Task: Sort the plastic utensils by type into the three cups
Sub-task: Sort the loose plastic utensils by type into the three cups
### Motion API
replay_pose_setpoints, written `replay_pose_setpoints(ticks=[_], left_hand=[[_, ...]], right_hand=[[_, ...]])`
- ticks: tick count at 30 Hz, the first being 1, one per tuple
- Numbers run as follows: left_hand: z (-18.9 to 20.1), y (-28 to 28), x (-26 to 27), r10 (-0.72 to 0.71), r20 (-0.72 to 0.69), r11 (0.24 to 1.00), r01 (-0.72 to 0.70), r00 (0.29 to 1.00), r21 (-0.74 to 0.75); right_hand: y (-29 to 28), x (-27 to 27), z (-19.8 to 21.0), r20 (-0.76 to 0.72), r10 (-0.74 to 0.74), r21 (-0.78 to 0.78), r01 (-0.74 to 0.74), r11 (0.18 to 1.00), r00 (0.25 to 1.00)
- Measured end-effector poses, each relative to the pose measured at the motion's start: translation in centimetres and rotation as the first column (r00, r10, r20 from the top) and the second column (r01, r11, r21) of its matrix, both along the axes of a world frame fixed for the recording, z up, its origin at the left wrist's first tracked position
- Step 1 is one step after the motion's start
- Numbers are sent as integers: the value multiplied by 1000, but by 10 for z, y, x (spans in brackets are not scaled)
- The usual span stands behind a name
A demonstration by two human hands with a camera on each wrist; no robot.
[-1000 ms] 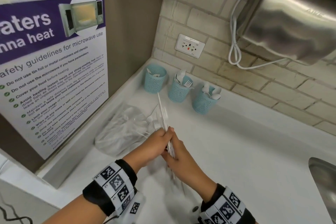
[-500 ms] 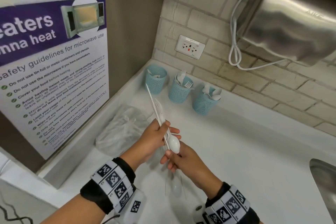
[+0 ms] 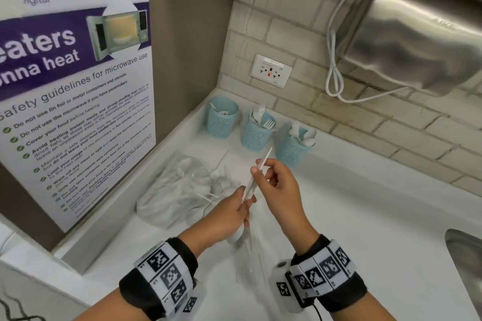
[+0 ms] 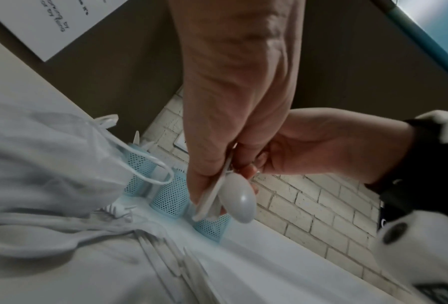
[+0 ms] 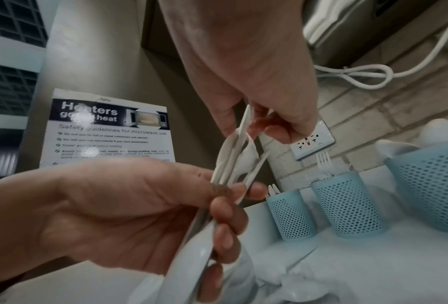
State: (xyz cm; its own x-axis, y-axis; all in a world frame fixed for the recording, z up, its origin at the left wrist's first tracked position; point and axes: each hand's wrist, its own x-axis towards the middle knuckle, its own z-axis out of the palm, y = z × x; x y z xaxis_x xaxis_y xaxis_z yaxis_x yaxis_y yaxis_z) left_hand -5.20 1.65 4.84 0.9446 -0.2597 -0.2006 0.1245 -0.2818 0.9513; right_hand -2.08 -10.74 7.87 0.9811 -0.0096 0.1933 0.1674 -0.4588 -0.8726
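Both hands, left [image 3: 229, 212] and right [image 3: 276, 185], grip a bundle of white plastic utensils [image 3: 250, 187] over the white surface [image 3: 365, 216]; three blue mesh cups [image 3: 257, 135] stand at 12 o'clock under tiled wall, clear bag [image 3: 177, 190] at 10 o'clock.

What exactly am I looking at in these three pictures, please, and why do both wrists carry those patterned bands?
No robot here: a person wears three cameras, one on the head and one in each wristband; what the patterns are for I cannot tell. The left hand grips a bundle of white plastic utensils, and the right hand pinches one of them. On the white counter stand three blue mesh cups, already part filled, beside a clear bag of more utensils.
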Motion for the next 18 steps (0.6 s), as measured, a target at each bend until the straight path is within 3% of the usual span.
replay_pose_setpoints(ticks=[3, 7, 12, 15, 18], left_hand=[[-3, 4, 1, -15, 51, 994, 9, 999, 106], [-7, 12, 4, 15, 29, 995, -18, 999, 102], [-12, 16, 6, 36, -27, 999, -36, 999, 9], [-10, 14, 6, 44, -12, 999, -44, 999, 22], [-7, 11, 6, 34, 8, 996, -34, 999, 84]], right_hand=[[-1, 11, -2, -34, -17, 123, 21, 992, 999], [-9, 14, 11, -79, -21, 297, 44, 954, 997], [-19, 16, 35, -44, -42, 606, 61, 793, 998], [-19, 13, 33, -87, -4, 562, 52, 825, 996], [-13, 6, 16, -171, 41, 330, 18, 944, 984]])
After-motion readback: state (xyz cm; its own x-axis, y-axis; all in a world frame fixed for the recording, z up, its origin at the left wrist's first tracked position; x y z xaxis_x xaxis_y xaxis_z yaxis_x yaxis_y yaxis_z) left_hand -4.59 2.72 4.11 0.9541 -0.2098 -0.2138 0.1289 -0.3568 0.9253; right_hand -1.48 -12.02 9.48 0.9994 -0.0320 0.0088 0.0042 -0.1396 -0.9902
